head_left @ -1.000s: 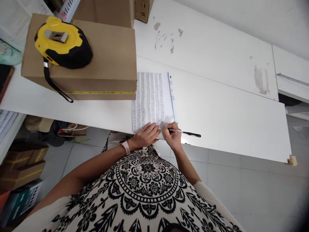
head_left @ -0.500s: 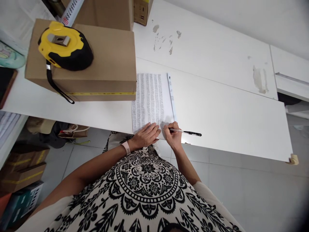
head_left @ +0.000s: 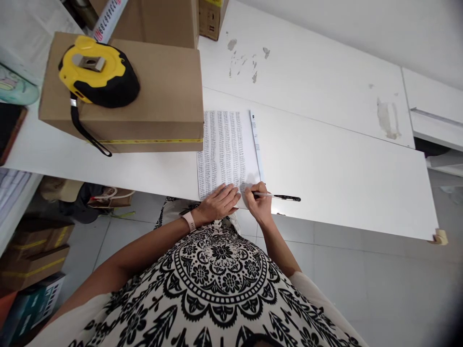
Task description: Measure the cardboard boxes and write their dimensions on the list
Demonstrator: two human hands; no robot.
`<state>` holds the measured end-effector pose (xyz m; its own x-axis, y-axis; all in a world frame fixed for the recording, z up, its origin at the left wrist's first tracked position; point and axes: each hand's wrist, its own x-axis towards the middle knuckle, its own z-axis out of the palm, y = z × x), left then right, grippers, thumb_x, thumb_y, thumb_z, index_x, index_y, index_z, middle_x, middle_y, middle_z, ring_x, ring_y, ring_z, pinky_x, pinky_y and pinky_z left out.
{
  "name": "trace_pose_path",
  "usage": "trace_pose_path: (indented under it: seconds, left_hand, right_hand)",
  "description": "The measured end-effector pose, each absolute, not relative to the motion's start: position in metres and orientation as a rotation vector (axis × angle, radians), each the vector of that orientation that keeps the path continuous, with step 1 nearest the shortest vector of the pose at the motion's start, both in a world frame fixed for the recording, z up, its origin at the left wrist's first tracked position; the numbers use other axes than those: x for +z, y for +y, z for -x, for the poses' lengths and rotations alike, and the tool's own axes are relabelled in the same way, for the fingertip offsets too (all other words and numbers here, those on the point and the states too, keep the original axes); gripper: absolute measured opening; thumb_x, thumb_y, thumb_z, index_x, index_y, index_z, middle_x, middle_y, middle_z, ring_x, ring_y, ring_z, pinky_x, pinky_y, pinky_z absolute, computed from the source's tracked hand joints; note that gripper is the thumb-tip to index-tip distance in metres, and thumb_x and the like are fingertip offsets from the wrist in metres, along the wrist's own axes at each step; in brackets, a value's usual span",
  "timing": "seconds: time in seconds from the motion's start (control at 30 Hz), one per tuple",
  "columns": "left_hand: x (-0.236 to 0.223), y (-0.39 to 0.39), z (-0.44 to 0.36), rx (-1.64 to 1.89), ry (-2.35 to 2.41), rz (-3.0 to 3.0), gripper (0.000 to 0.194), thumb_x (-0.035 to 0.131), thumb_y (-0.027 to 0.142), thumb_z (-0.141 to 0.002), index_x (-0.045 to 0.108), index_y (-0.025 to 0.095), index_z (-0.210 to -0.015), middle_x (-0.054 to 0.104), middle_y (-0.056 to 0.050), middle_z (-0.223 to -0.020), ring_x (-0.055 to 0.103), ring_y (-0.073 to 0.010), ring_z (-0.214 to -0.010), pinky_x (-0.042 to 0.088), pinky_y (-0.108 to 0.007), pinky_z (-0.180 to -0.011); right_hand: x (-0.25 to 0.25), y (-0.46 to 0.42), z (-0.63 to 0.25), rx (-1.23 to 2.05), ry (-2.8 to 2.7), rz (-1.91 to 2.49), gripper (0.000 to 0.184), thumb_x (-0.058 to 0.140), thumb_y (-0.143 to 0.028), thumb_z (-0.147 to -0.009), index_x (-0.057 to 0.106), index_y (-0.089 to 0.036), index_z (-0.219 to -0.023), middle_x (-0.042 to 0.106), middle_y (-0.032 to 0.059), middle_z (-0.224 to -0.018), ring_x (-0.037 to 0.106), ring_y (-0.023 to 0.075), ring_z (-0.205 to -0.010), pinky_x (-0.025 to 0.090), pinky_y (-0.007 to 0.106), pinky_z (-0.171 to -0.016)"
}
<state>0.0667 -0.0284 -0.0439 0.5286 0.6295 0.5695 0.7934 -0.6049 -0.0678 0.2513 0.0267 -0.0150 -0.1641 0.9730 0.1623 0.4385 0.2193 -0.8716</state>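
Note:
A printed sheet of paper (head_left: 224, 149) covered in dense columns lies on the white table (head_left: 336, 164) near its front edge. My left hand (head_left: 219, 202) lies flat on the sheet's lower edge, fingers stretched out. My right hand (head_left: 257, 201) is closed on a black pen (head_left: 280, 197), its tip touching the sheet's bottom right corner. A pale wristband sits on my left wrist.
A cardboard box (head_left: 144, 96) stands left of the sheet, with a yellow and black tape measure (head_left: 97, 72) on top. More boxes (head_left: 162, 19) stand behind it. Boxes and bags lie on the floor at the left. A tape roll (head_left: 440, 236) sits at the table's right corner.
Both hands stay where they were on the sheet. Only the view has shifted slightly.

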Motion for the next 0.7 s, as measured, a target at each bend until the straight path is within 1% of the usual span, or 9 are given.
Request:
trace_pose_path:
  seconds: [0.07,0.27,0.5,0.7]
  left_hand:
    - [-0.0430,-0.0283,-0.0669,-0.736,-1.172,2.458,0.045,0.055,0.043,-0.102,0.066,0.007,-0.128,0.074,-0.017,-0.128,0.068,-0.0291,-0.123,0.047,-0.043,-0.115]
    - [-0.0439,-0.0288,-0.0676,-0.752,-1.196,2.484,0.045,0.056,0.042,-0.102,0.066,0.008,-0.129,0.073,-0.018,-0.129,0.066,-0.0294,-0.127,0.042,-0.043,-0.119]
    - [-0.0423,-0.0280,-0.0677,-0.739,-1.179,2.448,0.044,0.054,0.043,-0.103,0.068,0.008,-0.126,0.075,-0.016,-0.126,0.068,-0.0283,-0.122,0.045,-0.043,-0.116]
    - [-0.0447,-0.0285,-0.0681,-0.759,-1.200,2.477,0.046,0.056,0.043,-0.102,0.066,0.008,-0.130,0.073,-0.018,-0.129,0.065,-0.0292,-0.127,0.043,-0.043,-0.119]
  right_hand:
    - [-0.0145,0.0268,-0.2511,0.880,-1.732,1.317,0.030,0.061,-0.031,-0.090,0.041,-0.025,-0.070,0.041,-0.0081,-0.057,0.039,0.0097,-0.049,0.034,0.025,-0.051]
    - [-0.0145,0.0267,-0.2510,0.849,-1.731,1.334,0.028,0.061,-0.028,-0.090,0.041,-0.025,-0.071,0.043,-0.0079,-0.058,0.040,0.0094,-0.049,0.035,0.025,-0.051]
    - [-0.0158,0.0275,-0.2516,0.851,-1.731,1.321,0.029,0.062,-0.028,-0.089,0.040,-0.024,-0.070,0.041,-0.0081,-0.057,0.039,0.0091,-0.049,0.034,0.025,-0.051]
    - [-0.0169,0.0270,-0.2523,0.894,-1.693,1.349,0.028,0.062,-0.030,-0.089,0.040,-0.025,-0.072,0.041,-0.0087,-0.057,0.037,0.0092,-0.050,0.033,0.025,-0.051]
